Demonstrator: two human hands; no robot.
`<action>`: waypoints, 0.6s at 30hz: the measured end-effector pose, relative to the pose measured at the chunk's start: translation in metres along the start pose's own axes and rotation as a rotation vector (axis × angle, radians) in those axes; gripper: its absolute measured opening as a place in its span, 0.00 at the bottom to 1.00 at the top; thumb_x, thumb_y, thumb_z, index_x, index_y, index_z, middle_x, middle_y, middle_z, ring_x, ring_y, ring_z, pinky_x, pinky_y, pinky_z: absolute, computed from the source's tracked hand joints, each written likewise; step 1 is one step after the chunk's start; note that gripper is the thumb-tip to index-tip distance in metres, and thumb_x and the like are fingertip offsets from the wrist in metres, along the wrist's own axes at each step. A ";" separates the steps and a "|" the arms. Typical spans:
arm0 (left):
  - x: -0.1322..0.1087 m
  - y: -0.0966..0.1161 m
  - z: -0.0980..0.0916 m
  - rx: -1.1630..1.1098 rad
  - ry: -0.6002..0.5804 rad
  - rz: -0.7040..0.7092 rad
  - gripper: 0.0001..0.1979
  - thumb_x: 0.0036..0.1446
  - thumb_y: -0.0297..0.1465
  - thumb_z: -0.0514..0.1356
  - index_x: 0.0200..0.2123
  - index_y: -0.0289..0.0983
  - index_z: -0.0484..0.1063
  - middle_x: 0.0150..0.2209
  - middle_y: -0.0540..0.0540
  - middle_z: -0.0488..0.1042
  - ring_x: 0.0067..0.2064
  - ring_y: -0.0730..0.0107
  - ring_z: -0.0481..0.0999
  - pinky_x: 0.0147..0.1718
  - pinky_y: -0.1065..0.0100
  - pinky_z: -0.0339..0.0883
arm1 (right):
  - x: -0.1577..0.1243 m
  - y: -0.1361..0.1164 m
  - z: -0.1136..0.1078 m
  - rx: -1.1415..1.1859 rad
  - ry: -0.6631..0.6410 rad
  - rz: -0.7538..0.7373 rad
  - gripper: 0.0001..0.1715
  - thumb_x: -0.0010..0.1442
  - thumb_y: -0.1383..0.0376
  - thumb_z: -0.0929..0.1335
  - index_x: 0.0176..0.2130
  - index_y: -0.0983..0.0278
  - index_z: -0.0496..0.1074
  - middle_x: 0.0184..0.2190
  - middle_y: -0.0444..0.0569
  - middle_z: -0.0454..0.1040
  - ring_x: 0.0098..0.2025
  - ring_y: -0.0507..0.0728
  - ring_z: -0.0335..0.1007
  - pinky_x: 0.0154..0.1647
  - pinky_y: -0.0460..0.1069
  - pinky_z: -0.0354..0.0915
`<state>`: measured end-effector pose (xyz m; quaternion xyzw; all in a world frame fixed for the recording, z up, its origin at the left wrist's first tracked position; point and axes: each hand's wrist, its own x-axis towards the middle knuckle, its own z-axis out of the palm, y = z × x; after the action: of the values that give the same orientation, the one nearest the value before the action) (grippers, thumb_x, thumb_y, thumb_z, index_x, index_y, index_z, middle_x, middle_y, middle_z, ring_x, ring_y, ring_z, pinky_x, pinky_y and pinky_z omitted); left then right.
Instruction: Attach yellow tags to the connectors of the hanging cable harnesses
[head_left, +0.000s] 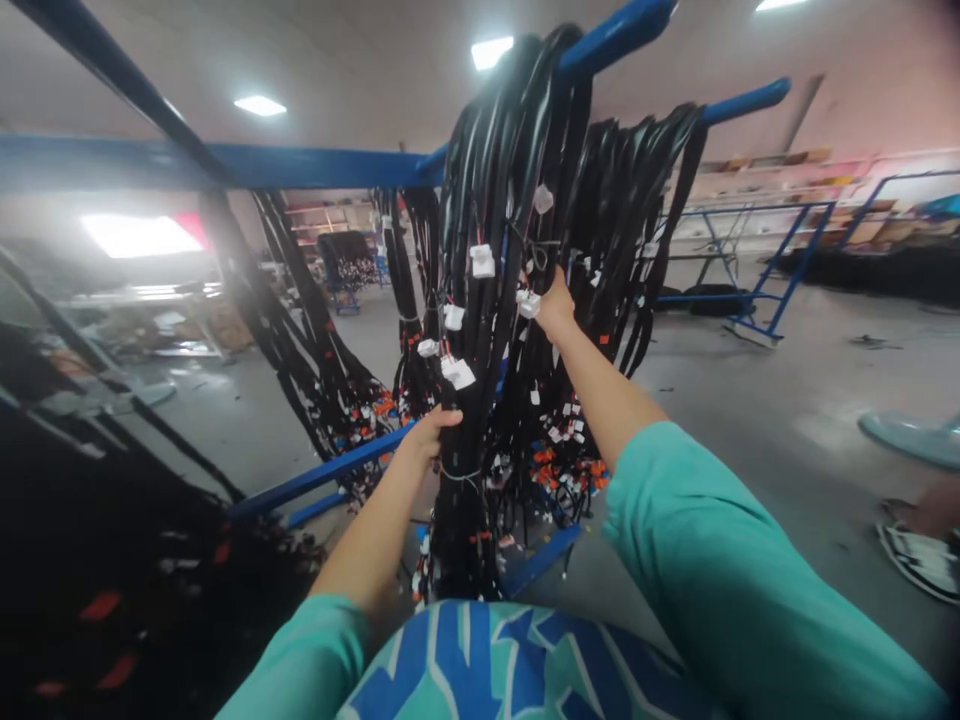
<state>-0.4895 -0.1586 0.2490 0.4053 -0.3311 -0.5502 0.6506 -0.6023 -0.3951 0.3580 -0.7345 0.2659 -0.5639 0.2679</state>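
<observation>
Nearest, the left grip is resting at the left edge of a black cable bundle, its thumb lying across the front and its fingers passing out of sight; whether it is clamping the bundle, the view isn't showing. The bundle is hanging straight down in front of the person, draping over a blue rack arm, with a pale tie gathering it just below that thumb. Slightly farther up, the right grip is reaching into the bundle's right side beneath a dark tie; its fingers are disappearing among the strands, so I cannot tell whether they are closing on anything.

With so many strands hanging together, the bundle is probably weighing a good deal, yet bending softly like thick rope. Its glossy covering is looking smooth, so it may be slipping a little under a loose hold. The white connectors are dangling on thin wires and seeming the fragile part; the gathered strands beside the ties are offering the sounder hold.

Beyond, a second bundle is hanging from another blue arm, and farther off, shelves are lining the wall.
</observation>
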 end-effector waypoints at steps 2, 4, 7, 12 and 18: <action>0.006 -0.002 -0.006 -0.025 0.001 0.010 0.28 0.24 0.30 0.71 0.35 0.28 0.72 0.28 0.40 0.77 0.37 0.50 0.78 0.38 0.58 0.72 | -0.006 -0.002 0.002 -0.010 -0.003 -0.004 0.45 0.48 0.56 0.69 0.60 0.67 0.51 0.54 0.60 0.65 0.55 0.64 0.61 0.55 0.59 0.59; 0.012 -0.006 -0.010 -0.045 0.000 0.031 0.29 0.24 0.31 0.71 0.36 0.29 0.71 0.31 0.40 0.78 0.40 0.49 0.77 0.41 0.57 0.70 | -0.023 -0.002 -0.001 -0.040 0.020 -0.032 0.46 0.48 0.57 0.69 0.60 0.68 0.51 0.57 0.61 0.60 0.58 0.65 0.57 0.56 0.60 0.58; 0.026 -0.014 -0.017 -0.056 0.014 0.064 0.30 0.22 0.32 0.72 0.35 0.30 0.72 0.33 0.42 0.78 0.43 0.51 0.76 0.45 0.60 0.69 | -0.074 0.005 -0.005 -0.051 0.073 -0.049 0.43 0.49 0.59 0.68 0.61 0.65 0.52 0.58 0.58 0.59 0.57 0.63 0.57 0.56 0.59 0.58; 0.055 -0.027 -0.022 -0.063 0.039 0.112 0.29 0.22 0.39 0.73 0.31 0.31 0.72 0.30 0.43 0.78 0.40 0.53 0.76 0.43 0.61 0.68 | -0.181 0.038 0.016 0.264 -0.438 0.249 0.22 0.49 0.65 0.63 0.46 0.63 0.70 0.38 0.49 0.74 0.40 0.58 0.69 0.47 0.55 0.66; 0.070 -0.037 -0.013 -0.050 0.178 0.175 0.20 0.41 0.45 0.64 0.31 0.34 0.72 0.29 0.45 0.76 0.36 0.65 0.75 0.38 0.68 0.68 | -0.219 0.088 0.038 0.572 -0.653 0.498 0.40 0.40 0.74 0.66 0.54 0.61 0.63 0.54 0.47 0.67 0.54 0.57 0.63 0.56 0.53 0.60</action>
<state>-0.4819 -0.2274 0.2090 0.4059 -0.2925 -0.4613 0.7328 -0.6217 -0.3030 0.1381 -0.6840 0.1702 -0.2736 0.6544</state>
